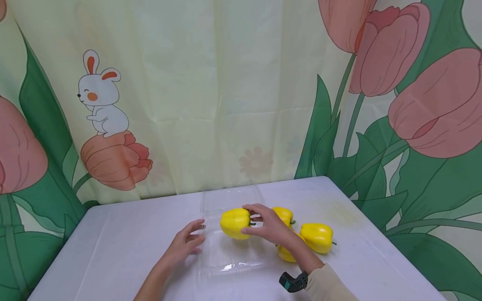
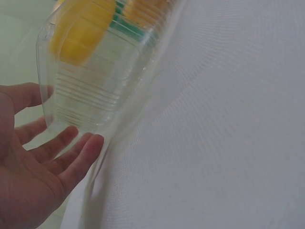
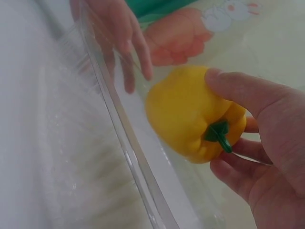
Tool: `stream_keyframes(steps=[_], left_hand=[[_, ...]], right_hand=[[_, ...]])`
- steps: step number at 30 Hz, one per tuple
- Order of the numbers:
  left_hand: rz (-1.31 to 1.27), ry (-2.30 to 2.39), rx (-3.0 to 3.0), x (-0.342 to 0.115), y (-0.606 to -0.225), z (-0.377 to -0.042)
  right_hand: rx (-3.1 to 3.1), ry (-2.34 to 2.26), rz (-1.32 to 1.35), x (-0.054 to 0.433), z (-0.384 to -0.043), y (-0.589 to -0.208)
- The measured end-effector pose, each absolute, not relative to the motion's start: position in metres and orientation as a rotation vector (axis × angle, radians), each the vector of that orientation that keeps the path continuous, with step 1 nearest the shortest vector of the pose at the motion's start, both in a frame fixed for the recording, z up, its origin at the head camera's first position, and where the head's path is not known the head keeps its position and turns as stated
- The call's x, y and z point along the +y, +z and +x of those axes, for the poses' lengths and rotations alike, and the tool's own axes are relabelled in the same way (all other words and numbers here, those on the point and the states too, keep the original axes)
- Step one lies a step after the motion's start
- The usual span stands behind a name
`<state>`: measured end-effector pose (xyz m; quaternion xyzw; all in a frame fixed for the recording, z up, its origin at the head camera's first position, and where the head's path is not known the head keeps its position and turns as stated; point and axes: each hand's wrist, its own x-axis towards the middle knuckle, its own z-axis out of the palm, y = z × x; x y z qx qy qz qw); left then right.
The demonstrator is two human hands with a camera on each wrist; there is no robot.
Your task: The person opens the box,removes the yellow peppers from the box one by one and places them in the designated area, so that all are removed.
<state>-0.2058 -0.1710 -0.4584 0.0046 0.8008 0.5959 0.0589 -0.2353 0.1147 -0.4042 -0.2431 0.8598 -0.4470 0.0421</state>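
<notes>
My right hand point(image 1: 267, 225) holds a yellow bell pepper point(image 1: 235, 223) by its stem end, over a clear plastic clamshell box point(image 1: 226, 267). In the right wrist view, the thumb lies on one side of the pepper point(image 3: 181, 114) and the fingers on the other, with the green stem facing the palm. My left hand point(image 1: 184, 242) is at the box's left side with its fingers spread and slightly bent. In the left wrist view, its fingertips point(image 2: 95, 140) are right at the clear wall of the box point(image 2: 90, 100).
Three more yellow peppers lie together right of the box: one at the back point(image 1: 284, 215), one in front point(image 1: 288, 253) partly hidden by my right forearm, and one farther right point(image 1: 317, 237). The box's lid point(image 1: 231, 196) lies folded back towards the curtain point(image 1: 180, 104). A white cloth covers the table point(image 1: 124, 242).
</notes>
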Motion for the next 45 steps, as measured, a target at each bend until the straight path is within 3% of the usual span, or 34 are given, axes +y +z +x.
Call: stream_keyframes(steps=[45], left_hand=[[0.093,1.821,2.426,-0.174,-0.46,-0.205]], right_hand=[[2.707,-1.401,-0.599,0.143,-0.234,-0.397]])
